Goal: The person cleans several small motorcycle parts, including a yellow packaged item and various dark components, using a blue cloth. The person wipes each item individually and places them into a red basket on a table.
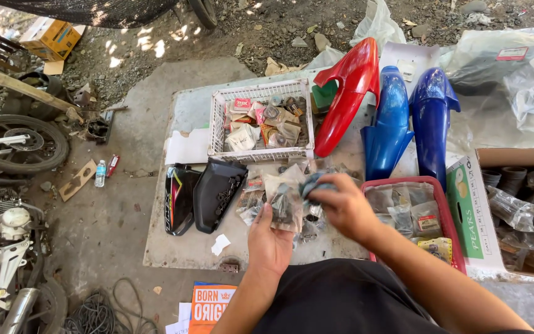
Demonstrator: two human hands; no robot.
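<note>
We look down over a flat board serving as a surface [174, 235] on the ground. The left hand [268, 244] is palm up, its fingers [267, 213] clasped around a clear plastic bag of small parts [284, 199]. The right hand [344, 207] is just beside it, fingers [322, 188] pinched on a second small bag [314, 183] with something dark blue-grey inside; the motion blur there is heavy, so we cannot tell what it holds.

Under and just beyond both sets of fingers lies a loose pile of clear bags [254, 192] on the surface. Left of the left fingers sit two black plastic side panels [208, 193], one with coloured striping. Beyond the fingers stands a white wire basket [217, 124] filled with small packets. To the right of the right fingers is a red plastic basket [449, 222] with more bagged parts, and past it a cardboard box [471, 210] holding dark parts in plastic. Further off from the right fingers lie one red fender [350, 86] and two blue fenders [412, 117], side by side. Well to the left of the left fingers, on the dirt, we note a motorcycle wheel [16, 145] and a water bottle [100, 173].
</note>
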